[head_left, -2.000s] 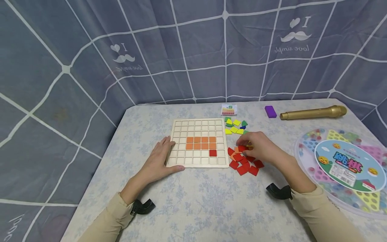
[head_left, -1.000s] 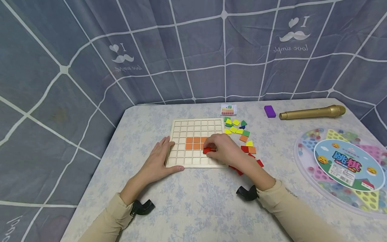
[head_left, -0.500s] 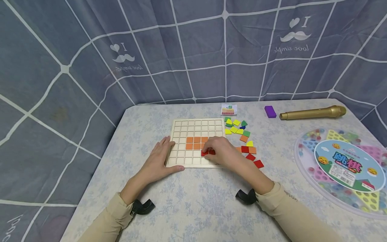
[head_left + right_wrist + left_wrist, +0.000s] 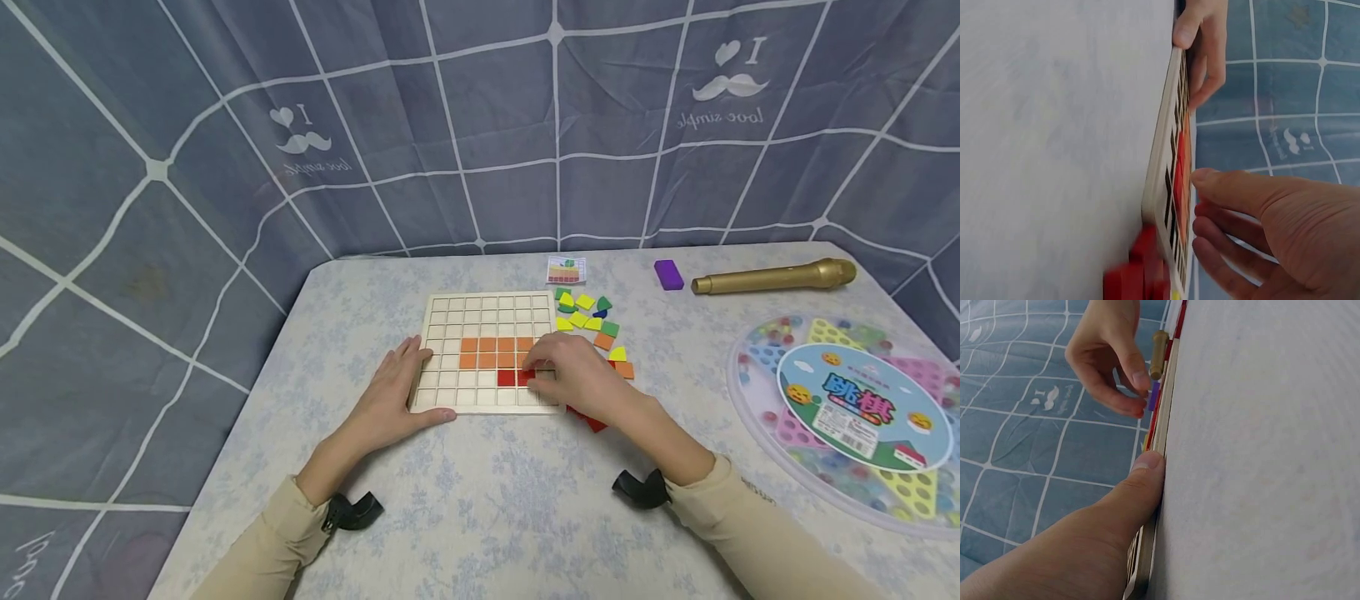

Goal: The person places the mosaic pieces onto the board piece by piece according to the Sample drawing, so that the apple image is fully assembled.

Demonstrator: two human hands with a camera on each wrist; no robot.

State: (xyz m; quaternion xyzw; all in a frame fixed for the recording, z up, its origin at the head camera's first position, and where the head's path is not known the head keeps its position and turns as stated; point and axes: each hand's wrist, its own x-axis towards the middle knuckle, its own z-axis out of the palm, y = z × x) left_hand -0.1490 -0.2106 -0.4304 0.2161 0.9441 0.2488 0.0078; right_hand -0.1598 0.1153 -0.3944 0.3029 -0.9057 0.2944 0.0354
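The right hand [image 4: 573, 371] hovers over the lower right part of the wooden grid board [image 4: 448, 321], its fingers loosely curled and its fingertips at the red tiles [image 4: 507, 377] that sit in the board's fifth row. In the right wrist view the thumb [image 4: 1229, 187] lies close over the board's face with the other fingers bent beneath it; no tile shows between them, so this grip holds nothing that can be seen. The left hand [image 4: 392, 392] lies flat at the board's left edge, fingers straight along the frame and the thumb [image 4: 1141, 481] pressed against the near edge, a relaxed, open grip that steadies the board.

The board lies flat on the worktop [image 4: 480, 500], which is covered with a pale flowered cloth. Two rows of orange tiles [image 4: 487, 352] fill cells in its middle, and the red tiles sit just below them. To the right of the board, partly hidden by the right hand, loose red tiles [image 4: 592, 421] lie on the cloth, with a few orange ones [image 4: 625, 370] beside them and a small heap of yellow and green tiles [image 4: 583, 315] further back. A small pattern card [image 4: 566, 270] lies behind that heap. Further right are a purple block [image 4: 667, 274], a gold microphone [image 4: 772, 276], and a round clear game case [image 4: 847, 408] with a blue label.
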